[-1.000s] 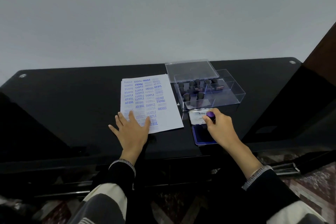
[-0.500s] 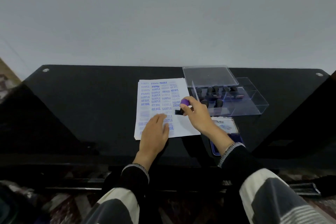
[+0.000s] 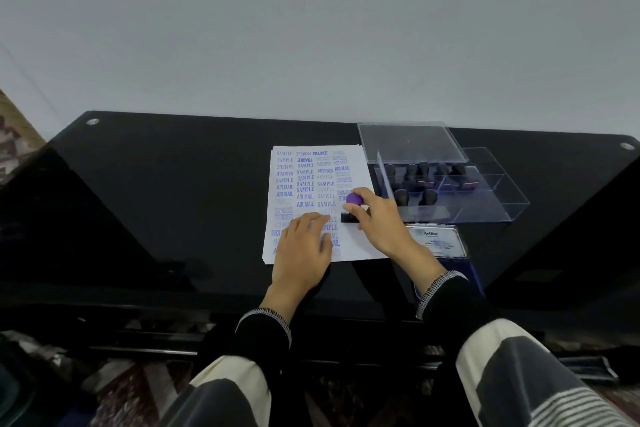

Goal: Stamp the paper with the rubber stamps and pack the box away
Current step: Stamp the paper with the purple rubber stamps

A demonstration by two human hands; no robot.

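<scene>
A glossy black glass tabletop (image 3: 173, 191) stands against a plain pale grey wall (image 3: 311, 28). Patterned red-brown carpet (image 3: 14, 142) shows at left.

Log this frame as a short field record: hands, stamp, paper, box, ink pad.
left hand: flat on the paper's near edge, fingers straight
right hand: grips the purple-topped stamp
stamp: base down on the paper's right part
paper: small stack, covered in blue prints (SAMPLE, AIR MAIL, FRAGILE)
box: clear, open, dark-handled stamps standing inside, right of the paper
lid: clear, resting across the box's far left part
ink pad: open, nearer than the box
surface: black glass table
</scene>
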